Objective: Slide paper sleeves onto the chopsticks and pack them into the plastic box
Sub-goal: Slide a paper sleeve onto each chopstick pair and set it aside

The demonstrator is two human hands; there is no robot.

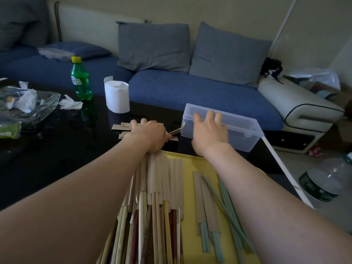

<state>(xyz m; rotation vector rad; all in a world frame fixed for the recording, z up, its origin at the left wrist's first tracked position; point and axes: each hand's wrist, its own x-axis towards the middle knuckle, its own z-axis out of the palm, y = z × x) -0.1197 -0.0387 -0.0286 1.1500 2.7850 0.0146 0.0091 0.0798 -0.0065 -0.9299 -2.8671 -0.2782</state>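
On the head camera, my left hand (147,134) is clenched round the paper-covered tips of a thick bundle of sleeved wooden chopsticks (158,187). The bundle fans back towards me over the flat yellow plastic tray (198,166), and I judge that holding it at the sleeved end keeps the sleeves from slipping off. My right hand (210,130) lies released, with its fingers spread flat on the lid of the translucent rectangular plastic box (245,130). The box stands just beyond the tray near the right edge of the glossy black table (57,140). Its lid looks down, so I take this hand to be steadying the box or about to open it; no chopsticks show inside yet. On the right of the tray lie a few pale green chopsticks in brown sleeves (207,212), with bare pale green chopsticks (228,202) just beside them, kept apart as work left to do. Spare brown paper sleeves (122,126) lie on the table beside the left hand, within easy reach. A green plastic bottle (81,80) and a white paper roll (116,96) stand farther back, well apart from the work.
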